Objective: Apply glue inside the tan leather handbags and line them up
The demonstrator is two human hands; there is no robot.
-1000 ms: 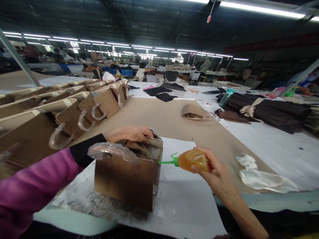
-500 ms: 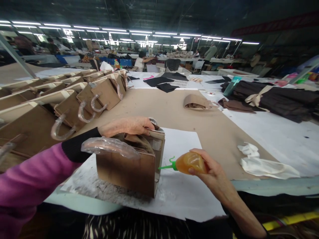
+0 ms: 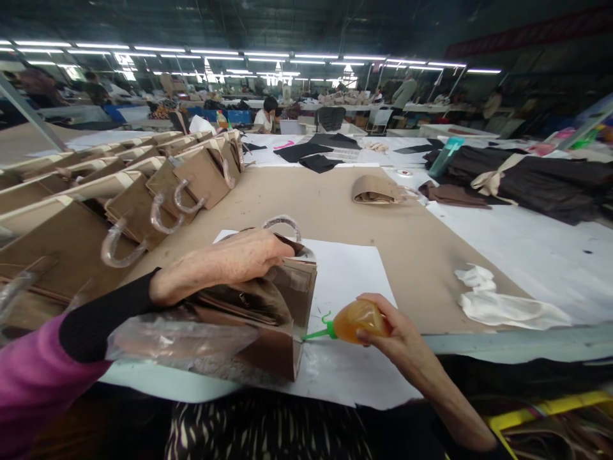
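A brown handbag [image 3: 278,348] leans toward me on a white sheet [image 3: 352,268], with its open top showing. My left hand [image 3: 234,259] is closed over the bag's upper edge, fingertips hidden inside. The near handle [image 3: 182,342], wrapped in clear plastic, hangs below my left wrist, and the far handle [image 3: 283,223] stands up behind the hand. In my right hand [image 3: 395,326] is a squeeze bottle [image 3: 359,321] of amber liquid, lying on its side. Its thin green nozzle [image 3: 318,333] points left, with the tip at the bag's side edge; I cannot tell whether they touch.
Rows of similar brown bags [image 3: 198,176] stand at the left. A folded brown piece [image 3: 376,190] lies farther back, a crumpled white cloth [image 3: 507,306] at the right. Dark fabric [image 3: 536,182] and a teal bottle [image 3: 445,156] are beyond. People work in the background.
The bag has tipped toward me, and its near handle has dropped down and left. My left hand has shifted left with it. The nozzle tip has moved slightly down the bag's edge.
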